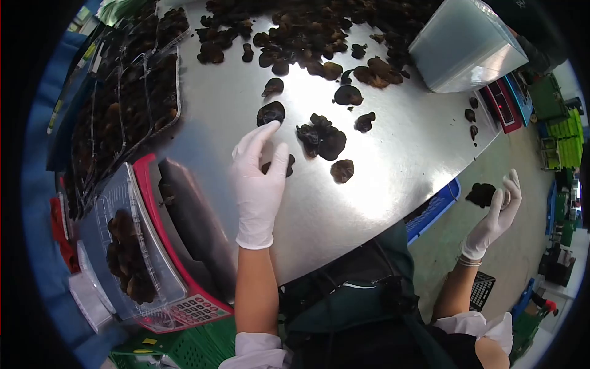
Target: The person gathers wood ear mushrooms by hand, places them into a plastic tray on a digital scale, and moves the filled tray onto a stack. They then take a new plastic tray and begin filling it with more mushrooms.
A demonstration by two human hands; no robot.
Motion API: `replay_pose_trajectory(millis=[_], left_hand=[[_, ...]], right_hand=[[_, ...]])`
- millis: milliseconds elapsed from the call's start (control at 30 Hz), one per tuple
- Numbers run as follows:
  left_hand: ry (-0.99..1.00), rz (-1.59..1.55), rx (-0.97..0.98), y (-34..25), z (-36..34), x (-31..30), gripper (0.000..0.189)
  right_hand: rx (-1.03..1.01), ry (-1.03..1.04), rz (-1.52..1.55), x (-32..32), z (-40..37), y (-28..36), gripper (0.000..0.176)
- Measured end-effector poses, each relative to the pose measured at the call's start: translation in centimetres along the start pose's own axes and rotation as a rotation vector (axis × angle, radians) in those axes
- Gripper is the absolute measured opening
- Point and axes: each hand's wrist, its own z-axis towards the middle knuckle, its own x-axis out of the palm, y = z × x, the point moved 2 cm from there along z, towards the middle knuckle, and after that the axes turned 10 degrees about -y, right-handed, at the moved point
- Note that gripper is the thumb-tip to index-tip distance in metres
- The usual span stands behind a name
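Both my hands wear white gloves. My left hand (pixel 259 178) is over the metal table, thumb and fingers apart. Its fingertips meet the lower edge of a dark wood ear mushroom (pixel 270 112); I see no grip on it. Another mushroom piece (pixel 281 165) is partly hidden behind the thumb. My right hand (pixel 501 209) is raised beyond the table's right edge, its fingers closed on a dark wood ear mushroom (pixel 480 194). Between the hands lie a mushroom clump (pixel 322 138) and a single mushroom (pixel 342 171).
A large mushroom pile (pixel 301 31) covers the table's far side. Filled clear trays (pixel 123 104) stand at left. A red scale (pixel 196 310) bears a clear tray with mushrooms (pixel 129 258). Stacked clear containers (pixel 467 52) stand far right, and a blue basket (pixel 436 209) sits below the table edge.
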Motion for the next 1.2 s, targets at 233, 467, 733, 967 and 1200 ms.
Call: replay_pose_trajectory(millis=[233,467,733,967,1200], left_hand=[[0.151,0.382,0.430,-0.2,-0.5,1.1,0.046],[0.028,0.092,0.164,1.6,0.4,0.2,0.034],[-0.018,0.050,0.106,0.8,0.5,0.1,0.027],[-0.040,0.014,0.019,0.2,0.4,0.0,0.026],[-0.080,-0.082,-0.026,1.4,0.7,-0.1,0.024]], right_hand=[[-0.139,0.692,0.230,9.5,-7.7,6.2,0.030],[-0.341,0.931,0.520,13.8,-9.3,11.2,0.035],[0.142,0.842,0.624,18.4,-5.1,8.5,0.023],[-0.212,0.842,0.434,15.2,-7.3,7.3,0.018],[-0.346,1.101,0.765,13.5,-10.7,10.2,0.031]])
